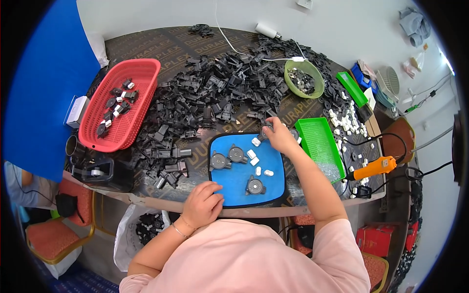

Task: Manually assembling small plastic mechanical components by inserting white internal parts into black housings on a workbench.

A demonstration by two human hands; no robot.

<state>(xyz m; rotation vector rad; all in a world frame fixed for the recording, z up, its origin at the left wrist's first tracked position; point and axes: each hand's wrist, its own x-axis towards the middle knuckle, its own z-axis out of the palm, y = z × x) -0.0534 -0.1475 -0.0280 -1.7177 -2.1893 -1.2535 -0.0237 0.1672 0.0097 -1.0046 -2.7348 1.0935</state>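
Note:
A blue mat (229, 188) with a dark border lies at the table's front. On it rest three round dark plastic parts with grey discs: one (220, 160) at the left, another (238, 154) touching it, and a third (255, 186) near the front. Several small white plastic pieces (253, 157) lie among them. My right hand (282, 138) reaches to the mat's far right corner, fingers closed on another round dark part (264, 132), partly hidden by the fingers. My left hand (202, 204) rests at the mat's near left corner, fingers curled, with nothing visible in them.
A heap of black plastic parts (215, 83) covers the table's middle. A red basket (150, 93) stands left, a green bowl (317, 93) at the far right. Right of the mat are a green tray (299, 128), scattered white pieces (349, 119) and an orange electric screwdriver (373, 169) with a black cable.

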